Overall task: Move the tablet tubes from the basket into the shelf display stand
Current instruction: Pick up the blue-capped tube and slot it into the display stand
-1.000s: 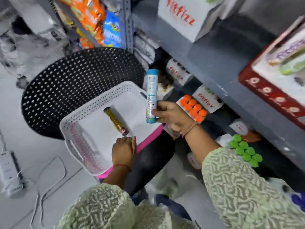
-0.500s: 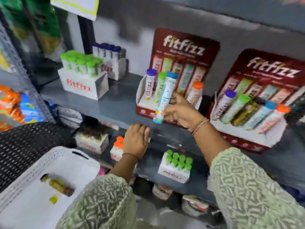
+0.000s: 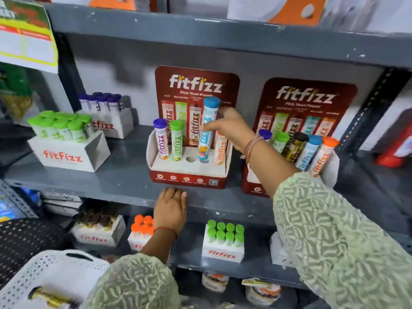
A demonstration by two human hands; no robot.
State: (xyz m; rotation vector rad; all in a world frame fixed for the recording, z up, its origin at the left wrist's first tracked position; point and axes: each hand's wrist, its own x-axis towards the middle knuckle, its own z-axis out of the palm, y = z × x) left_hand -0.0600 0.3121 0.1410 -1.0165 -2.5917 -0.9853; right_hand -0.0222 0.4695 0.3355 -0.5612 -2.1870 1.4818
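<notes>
My right hand (image 3: 230, 128) grips a blue-capped tablet tube (image 3: 207, 130), whose lower end sits in a hole of the red-and-white display stand (image 3: 189, 172) on the grey shelf. In that stand a purple-capped tube (image 3: 161, 139) and a green-capped tube (image 3: 176, 140) stand at the left, an orange tube (image 3: 220, 150) at the right, partly hidden by my hand. One round hole (image 3: 190, 159) in the middle is vacant. My left hand (image 3: 170, 208) rests flat on the shelf's front edge below the stand. The white basket (image 3: 26, 277) at bottom left holds a gold tube (image 3: 52, 298).
A second display stand (image 3: 310, 121) full of tubes stands to the right, behind my right forearm. White boxes of green-capped tubes (image 3: 64, 139) and purple-capped tubes (image 3: 104, 112) sit left on the same shelf. The lower shelf holds more tube boxes (image 3: 223, 241). A black perforated chair (image 3: 24, 239) is behind the basket.
My right hand carried the blue-capped tube from above the basket up to the stand and set it upright in a hole. My left hand left the basket rim and came to the shelf edge.
</notes>
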